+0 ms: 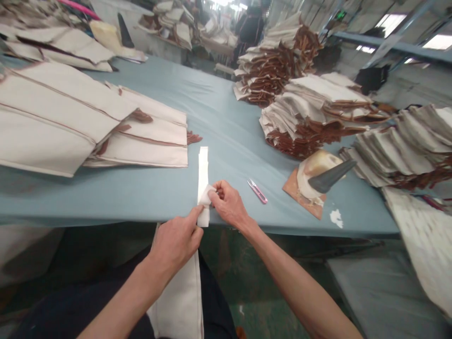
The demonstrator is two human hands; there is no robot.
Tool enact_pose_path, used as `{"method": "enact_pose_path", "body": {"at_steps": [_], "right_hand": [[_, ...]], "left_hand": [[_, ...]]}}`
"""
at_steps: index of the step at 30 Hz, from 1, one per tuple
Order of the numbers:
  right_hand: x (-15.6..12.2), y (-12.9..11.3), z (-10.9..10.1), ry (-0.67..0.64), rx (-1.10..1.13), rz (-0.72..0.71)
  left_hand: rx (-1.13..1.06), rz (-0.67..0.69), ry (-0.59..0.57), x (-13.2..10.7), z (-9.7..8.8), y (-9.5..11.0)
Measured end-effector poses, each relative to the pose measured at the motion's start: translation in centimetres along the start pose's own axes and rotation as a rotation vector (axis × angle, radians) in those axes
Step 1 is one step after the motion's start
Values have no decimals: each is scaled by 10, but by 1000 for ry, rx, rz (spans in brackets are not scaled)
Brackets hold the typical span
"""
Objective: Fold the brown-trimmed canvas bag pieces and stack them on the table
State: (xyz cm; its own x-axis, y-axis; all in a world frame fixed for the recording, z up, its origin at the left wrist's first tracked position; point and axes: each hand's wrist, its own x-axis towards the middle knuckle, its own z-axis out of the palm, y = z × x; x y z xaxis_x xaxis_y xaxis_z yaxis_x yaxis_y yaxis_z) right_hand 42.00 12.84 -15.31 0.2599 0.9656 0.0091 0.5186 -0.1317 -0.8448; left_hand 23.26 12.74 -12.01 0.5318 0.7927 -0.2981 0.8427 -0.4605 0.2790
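Nearest to the camera, below the edge of the surface, a long cream cloth piece lies over the person's dark clothing; it has a straight stitched border. The surface wears a blue-grey cover, smooth with some soft wrinkles.

Close to its front edge lies the white strip, narrow, flat and seemingly layered, with its long side pointing away from the person. The left hand presses it with the extended index finger; its other fingers are curled, and I cannot tell whether they grasp anything. The right hand pinches a small folded flap of this strip between thumb and fingers.

To the right lie slim snips with pink handles and metal points. Beyond them, a rounded, yellowish-white vessel with a dark cone-shaped part rests on a flat brown piece; its contents cannot be seen. A white irregular patch is just beside.

At left, cream panels with brown seams overlap in a flat pile. At right, thick folded stacks show cream faces and ragged, reddish-brown edges.
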Motion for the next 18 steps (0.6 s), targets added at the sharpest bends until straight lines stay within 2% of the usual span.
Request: {"method": "enact_pose_path", "body": {"at_steps": [3,6,10,14,18], "right_hand": [[5,-2,3,62,56,6],[27,-7,0,140,89,9],[81,-12,-3,209,130,44],[145,-13,2,255,194,118],[198,-10,5,358,181,147]], "left_hand": [[17,18,-18,0,2,-1],[32,42,-36,-2,2,-2],[34,58,-56,-3,-1,-1],[33,56,-89,-2,-3,1],[28,57,-123,-1,0,1]]}}
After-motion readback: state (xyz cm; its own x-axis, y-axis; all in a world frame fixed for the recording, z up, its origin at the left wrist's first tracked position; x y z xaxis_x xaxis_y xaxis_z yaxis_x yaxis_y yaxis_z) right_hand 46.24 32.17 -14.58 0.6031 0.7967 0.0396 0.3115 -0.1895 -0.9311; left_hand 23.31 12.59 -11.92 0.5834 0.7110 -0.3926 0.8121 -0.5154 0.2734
